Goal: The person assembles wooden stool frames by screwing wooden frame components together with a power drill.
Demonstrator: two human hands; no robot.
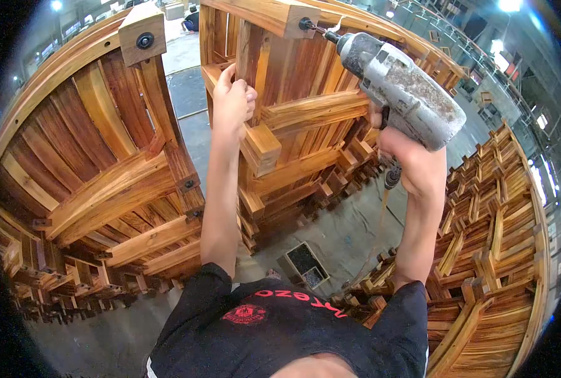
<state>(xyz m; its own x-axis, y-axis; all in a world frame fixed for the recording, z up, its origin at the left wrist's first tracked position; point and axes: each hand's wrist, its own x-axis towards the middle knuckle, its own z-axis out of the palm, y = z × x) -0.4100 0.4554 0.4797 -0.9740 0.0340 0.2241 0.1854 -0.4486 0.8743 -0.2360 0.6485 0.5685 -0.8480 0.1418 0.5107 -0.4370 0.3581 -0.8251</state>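
Note:
My right hand (409, 148) grips the handle of a worn grey power driver (413, 88) at the upper right. The driver's bit points left and meets a dark bolt (306, 24) in the end of a wooden block (280, 16) on a slatted wooden piece (312, 69). A pale curled shaving hangs by the bit. My left hand (233, 101) is closed at an upright part of the same piece, its fingers curled at the wood's edge; whether they hold anything is hidden.
Another slatted wooden piece (85, 126) stands at the left, with a dark bolt (144, 41) in its top block. Many more wooden pieces (494, 252) are stacked at the right. A box (304, 266) of small dark parts lies on the floor. A cord hangs below the driver.

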